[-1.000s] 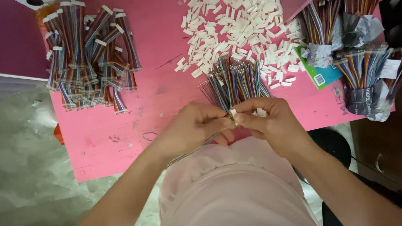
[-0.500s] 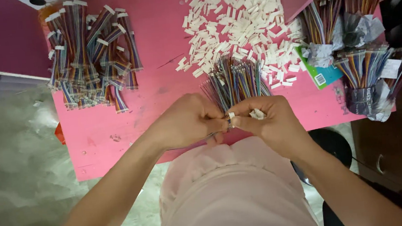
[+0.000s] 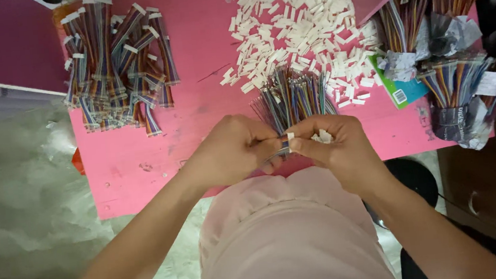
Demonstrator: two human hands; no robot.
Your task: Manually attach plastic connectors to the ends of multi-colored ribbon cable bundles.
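- The left hand (image 3: pixel 231 150) and right hand (image 3: pixel 335 147) meet at the near edge of the pink tabletop (image 3: pixel 197 108), just above the person's pale pink lap.
- The left grip is closed on the near ends of a fanned wire bundle (image 3: pixel 292 97), whose multicoloured strands spread away from the hands.
- The right grip is pinched shut on a small white connector (image 3: pixel 290 136) held against the wire ends, with a few more white pieces tucked in its palm.
- Just beyond the bundle, a loose heap of white connector housings (image 3: pixel 292 28) covers the middle of the tabletop.
- Far left lies a stack of finished ribbon cables (image 3: pixel 116 67) with white ends.
- Far right, wrapped bunches of wires (image 3: pixel 452 85) stand beside a teal card (image 3: pixel 402 90).
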